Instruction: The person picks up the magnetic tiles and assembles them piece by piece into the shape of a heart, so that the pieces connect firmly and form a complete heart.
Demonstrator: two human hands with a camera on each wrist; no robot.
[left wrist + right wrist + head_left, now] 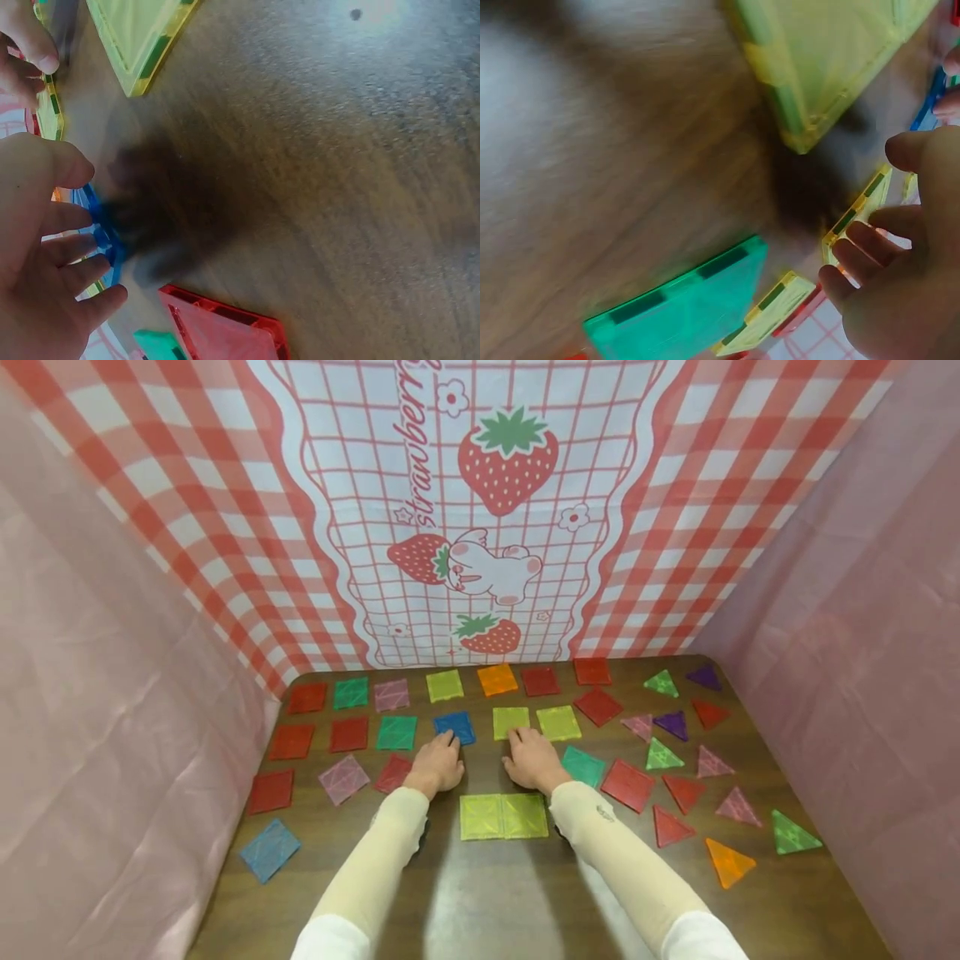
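Note:
My left hand (438, 765) reaches to the near edge of a blue square magnetic tile (455, 724), its fingers fairly straight and spread. In the left wrist view the fingertips overlap that blue tile (109, 244); nothing is pinched. The right hand (536, 762) has its fingertips at the near edge of a yellow square tile (510, 720), with fingers loosely extended; whether they touch it is hard to tell. Another yellow tile (559, 722) lies just to its right. Between my forearms, two yellow tiles (481, 818) lie flat side by side with edges meeting.
Square tiles in several colours lie in loose rows across the left and back, including a red one (272, 792). Nearest the right hand is a green square (583, 765). Triangles, one orange (727, 862), are scattered at the right. A strawberry-print cloth (495, 560) hangs behind the wooden table (300, 902).

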